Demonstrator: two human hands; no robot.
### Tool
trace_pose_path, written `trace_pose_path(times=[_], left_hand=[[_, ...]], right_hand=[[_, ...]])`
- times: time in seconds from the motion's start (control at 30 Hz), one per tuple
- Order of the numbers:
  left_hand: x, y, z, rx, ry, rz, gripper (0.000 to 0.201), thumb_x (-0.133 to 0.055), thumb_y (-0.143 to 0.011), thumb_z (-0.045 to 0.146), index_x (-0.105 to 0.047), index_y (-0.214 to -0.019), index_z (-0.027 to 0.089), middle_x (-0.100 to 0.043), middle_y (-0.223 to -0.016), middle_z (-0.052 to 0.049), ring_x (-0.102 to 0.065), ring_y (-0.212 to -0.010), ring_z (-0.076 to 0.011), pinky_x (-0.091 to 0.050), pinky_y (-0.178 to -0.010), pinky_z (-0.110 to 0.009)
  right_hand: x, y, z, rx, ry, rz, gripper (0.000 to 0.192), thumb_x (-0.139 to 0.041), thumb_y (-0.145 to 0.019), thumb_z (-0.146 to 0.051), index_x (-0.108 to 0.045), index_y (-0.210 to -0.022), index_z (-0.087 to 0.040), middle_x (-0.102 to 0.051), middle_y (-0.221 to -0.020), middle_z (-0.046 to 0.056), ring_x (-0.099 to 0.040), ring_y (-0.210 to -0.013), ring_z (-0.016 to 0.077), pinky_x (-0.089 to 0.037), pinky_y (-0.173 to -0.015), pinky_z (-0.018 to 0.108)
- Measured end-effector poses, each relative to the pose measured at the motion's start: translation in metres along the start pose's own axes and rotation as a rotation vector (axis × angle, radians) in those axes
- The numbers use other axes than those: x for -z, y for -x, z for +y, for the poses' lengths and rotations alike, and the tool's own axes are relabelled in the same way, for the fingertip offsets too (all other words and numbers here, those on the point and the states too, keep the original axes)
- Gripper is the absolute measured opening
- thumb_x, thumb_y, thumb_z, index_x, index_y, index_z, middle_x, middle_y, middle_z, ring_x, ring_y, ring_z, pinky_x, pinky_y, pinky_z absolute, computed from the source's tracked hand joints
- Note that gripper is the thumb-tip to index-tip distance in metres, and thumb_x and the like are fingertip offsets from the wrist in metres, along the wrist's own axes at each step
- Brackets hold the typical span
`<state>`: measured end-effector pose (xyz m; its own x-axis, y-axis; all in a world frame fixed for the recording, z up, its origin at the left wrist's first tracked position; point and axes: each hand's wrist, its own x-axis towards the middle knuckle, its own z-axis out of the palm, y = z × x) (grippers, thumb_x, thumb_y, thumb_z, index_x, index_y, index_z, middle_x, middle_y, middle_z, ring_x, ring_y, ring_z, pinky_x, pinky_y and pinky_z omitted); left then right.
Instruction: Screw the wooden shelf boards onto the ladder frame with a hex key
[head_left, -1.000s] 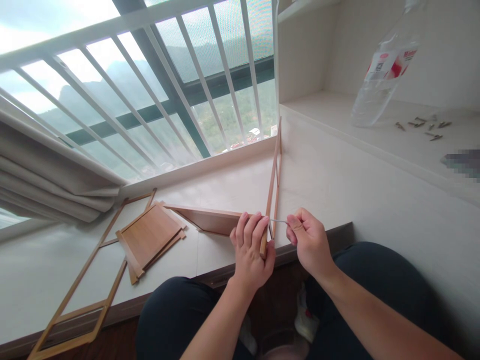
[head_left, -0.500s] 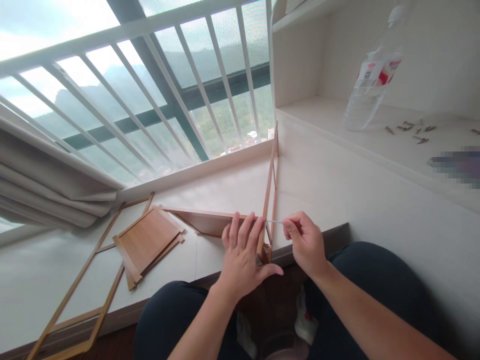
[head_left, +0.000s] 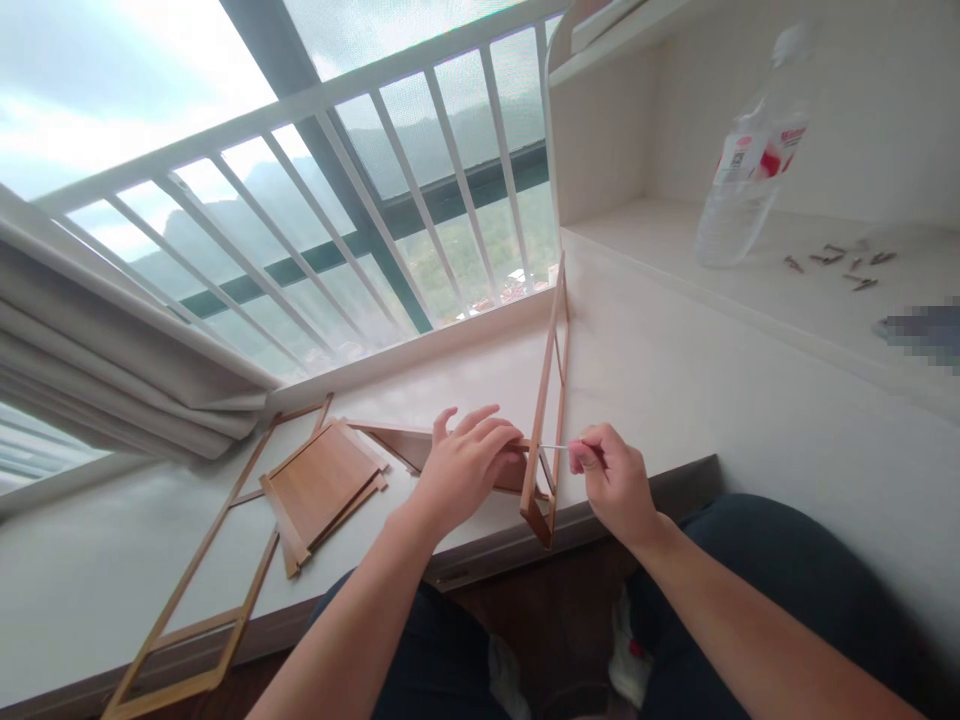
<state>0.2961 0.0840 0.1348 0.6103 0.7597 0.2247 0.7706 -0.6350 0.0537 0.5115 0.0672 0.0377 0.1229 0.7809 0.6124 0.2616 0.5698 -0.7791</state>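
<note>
Right hand (head_left: 611, 480) pinches a thin metal key (head_left: 553, 447) into the upright frame (head_left: 546, 400) at the ledge (head_left: 675, 380) edge. Left hand (head_left: 465, 462), fingers loosely curled, braces a panel (head_left: 409, 445). Risks: key slips out, frame tips off.

A wide white window ledge (head_left: 660, 370) runs under a big window (head_left: 420, 150) with a dark frame, guarded by a white barred railing (head_left: 352, 240). Daylight comes through it from an overcast sky over green hills. Left of the ledge hang folded pale curtains (head_left: 112, 340). Right of it, a white shelf alcove (head_left: 750, 130) steps up. Below its front edge lies dark wooden floor (head_left: 555, 620).
</note>
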Motion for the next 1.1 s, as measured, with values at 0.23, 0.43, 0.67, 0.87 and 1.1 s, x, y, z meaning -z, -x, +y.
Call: trace_pose_path(times=[0.23,0.43,0.67,0.87,1.1], left_hand=[[-0.006,-0.011,0.005,0.034,0.063,-0.047,0.018,-0.045,-0.104,0.028,-0.062,-0.109,0.028,-0.074,-0.114,0.000,-0.059,-0.123,-0.0200,-0.015,-0.116,-0.049],[-0.003,-0.017,0.009,0.035,0.118,-0.090,0.020,-0.043,-0.103,0.024,-0.063,-0.103,0.025,-0.074,-0.104,0.000,-0.062,-0.106,-0.0189,-0.022,-0.113,-0.046],[-0.004,-0.021,0.006,0.011,0.128,-0.076,0.021,-0.044,-0.101,0.025,-0.065,-0.097,0.025,-0.074,-0.096,-0.001,-0.060,-0.096,-0.0204,-0.032,-0.102,-0.041],[-0.002,-0.023,0.004,0.008,0.136,-0.090,0.021,-0.045,-0.100,0.022,-0.065,-0.095,0.024,-0.074,-0.094,-0.001,-0.058,-0.094,-0.0210,-0.033,-0.096,-0.040],[-0.004,-0.024,0.002,0.004,0.124,-0.092,0.021,-0.044,-0.100,0.023,-0.064,-0.094,0.024,-0.074,-0.092,-0.001,-0.056,-0.091,-0.0210,-0.033,-0.093,-0.040]], right_hand=[[-0.002,0.000,-0.001,-0.083,-0.053,-0.013,0.022,-0.053,-0.101,-0.033,-0.051,-0.082,-0.022,-0.053,-0.062,-0.004,-0.053,-0.055,0.0117,-0.043,-0.058,0.025],[0.001,-0.001,0.000,-0.110,-0.073,-0.010,0.022,-0.055,-0.100,-0.036,-0.054,-0.083,-0.022,-0.055,-0.062,-0.003,-0.055,-0.057,0.0126,-0.044,-0.059,0.025],[0.007,-0.006,0.004,0.065,0.038,-0.014,0.017,-0.054,-0.100,-0.029,-0.053,-0.085,-0.022,-0.057,-0.069,-0.002,-0.057,-0.063,0.0133,-0.045,-0.063,0.025],[0.001,-0.003,0.007,0.052,0.031,-0.017,0.017,-0.054,-0.100,-0.028,-0.051,-0.085,-0.022,-0.054,-0.069,-0.002,-0.055,-0.063,0.0135,-0.043,-0.063,0.026],[0.001,-0.006,0.007,0.102,0.033,-0.002,0.017,-0.054,-0.099,-0.026,-0.050,-0.084,-0.022,-0.053,-0.069,-0.003,-0.052,-0.061,0.0125,-0.042,-0.061,0.025]])
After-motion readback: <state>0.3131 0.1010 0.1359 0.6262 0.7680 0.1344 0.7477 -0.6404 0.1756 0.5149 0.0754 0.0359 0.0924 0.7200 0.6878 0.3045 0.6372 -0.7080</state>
